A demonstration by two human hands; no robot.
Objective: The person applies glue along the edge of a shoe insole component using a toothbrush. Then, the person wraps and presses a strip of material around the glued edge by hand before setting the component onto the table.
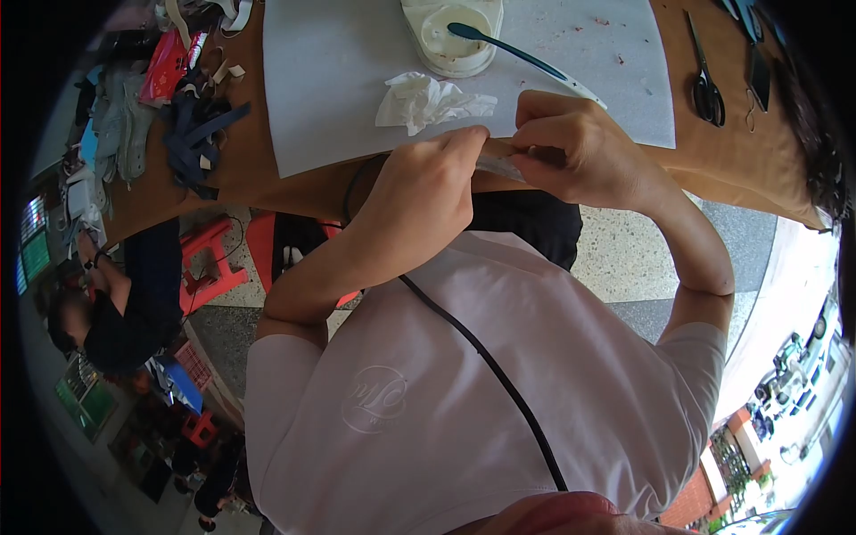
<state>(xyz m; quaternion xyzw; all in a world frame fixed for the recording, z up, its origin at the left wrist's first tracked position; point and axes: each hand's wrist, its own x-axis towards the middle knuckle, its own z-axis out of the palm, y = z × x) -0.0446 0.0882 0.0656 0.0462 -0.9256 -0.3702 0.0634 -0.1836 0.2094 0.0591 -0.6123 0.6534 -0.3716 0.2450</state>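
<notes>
Close to the table's front edge, my left hand (435, 178) and my right hand (584, 153) are held near each other. A pale, semi-clear strip (501, 168) stretches between them, and I cannot make out its exact kind. My right thumb and fingers pinch one end. The fingers of my left hand are closed at the other end, their tips mostly turned away from view. Just beyond my left hand lies a crumpled white tissue (428, 102). A toothbrush (526, 62) with a dark blue and white handle rests with its head over a small white dish (456, 40).
A white sheet (330, 80) with reddish specks covers part of the brown table. Black scissors (707, 89) and other tools lie on the right. Dark fabric strips (196, 134) and a red packet (168, 67) are heaped left. A red stool (212, 263) and a seated person (134, 312) are farther left.
</notes>
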